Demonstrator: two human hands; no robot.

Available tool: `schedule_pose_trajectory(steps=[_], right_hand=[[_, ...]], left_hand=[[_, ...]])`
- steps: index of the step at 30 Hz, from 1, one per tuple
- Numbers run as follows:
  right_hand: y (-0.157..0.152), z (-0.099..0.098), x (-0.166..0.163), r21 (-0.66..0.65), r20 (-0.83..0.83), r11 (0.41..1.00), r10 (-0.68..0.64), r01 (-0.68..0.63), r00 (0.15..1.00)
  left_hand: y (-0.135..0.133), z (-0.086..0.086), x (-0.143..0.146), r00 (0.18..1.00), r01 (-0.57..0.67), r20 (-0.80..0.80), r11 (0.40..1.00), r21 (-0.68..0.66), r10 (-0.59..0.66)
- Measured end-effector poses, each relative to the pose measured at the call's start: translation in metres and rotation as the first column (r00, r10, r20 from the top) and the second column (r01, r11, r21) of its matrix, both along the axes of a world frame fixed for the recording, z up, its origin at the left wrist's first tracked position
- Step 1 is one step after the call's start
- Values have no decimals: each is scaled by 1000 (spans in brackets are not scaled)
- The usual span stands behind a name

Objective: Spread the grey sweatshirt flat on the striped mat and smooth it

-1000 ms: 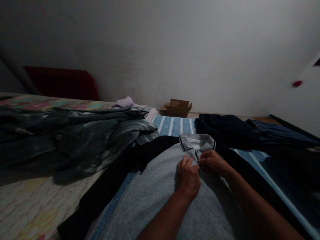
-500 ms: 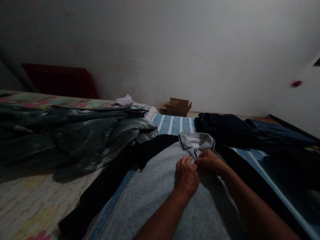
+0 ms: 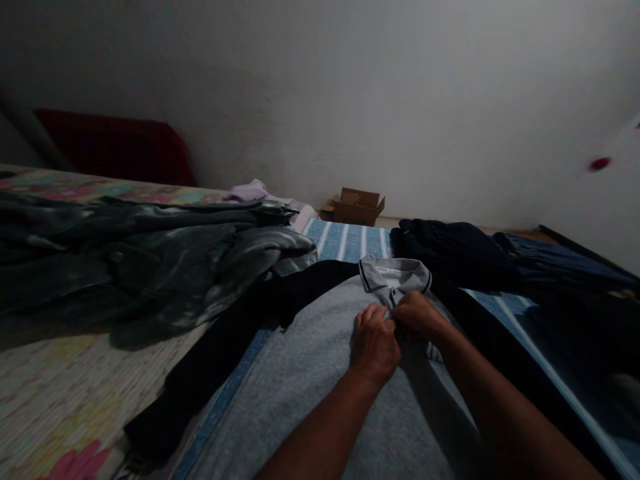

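Note:
A grey polo shirt lies flat in front of me on a blue striped cloth, its dark-trimmed collar pointing away. My left hand and my right hand meet just below the collar, at the shirt's button placket. Both hands have their fingers curled and pinched on the placket fabric. The fingertips and what sits between them are hidden by the hands themselves.
A dark garment lies under the polo. A grey-green jacket pile covers the floral bedspread at left. Folded dark blue clothes sit at right. A cardboard box stands by the wall, a red cushion far left.
Both hands stay at the placket and have crept slightly toward the collar, closing together. The view has tilted a little; the shirt has not shifted.

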State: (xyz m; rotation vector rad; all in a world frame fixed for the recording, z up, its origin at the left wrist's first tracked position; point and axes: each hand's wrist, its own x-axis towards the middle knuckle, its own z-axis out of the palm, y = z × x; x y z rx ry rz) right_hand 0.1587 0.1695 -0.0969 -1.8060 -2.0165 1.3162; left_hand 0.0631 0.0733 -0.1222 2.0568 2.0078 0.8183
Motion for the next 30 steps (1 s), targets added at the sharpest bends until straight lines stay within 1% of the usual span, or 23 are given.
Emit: schedule_pose_trajectory(steps=[7,11,19,26,30], right_hand=[[-6,3,14,-143,-174,990,-32,6,984],[-7,4,18,-190,-218,982,-50,8,975],[-5,1,19,-200,-255,980,-72,20,964],[-4,-2,19,-198,-287,980,-75,18,955],[-3,-5,20,-194,-287,981,-69,12,955]], left_hand=[[-1,1,0,1000,4,29,1000,27,-5],[0,0,1,998,-6,60,1000,11,5],[0,-1,1,999,-1,35,1000,29,0],[1,-1,1,999,4,49,1000,1,-4],[1,-2,1,999,-1,54,1000,10,1]])
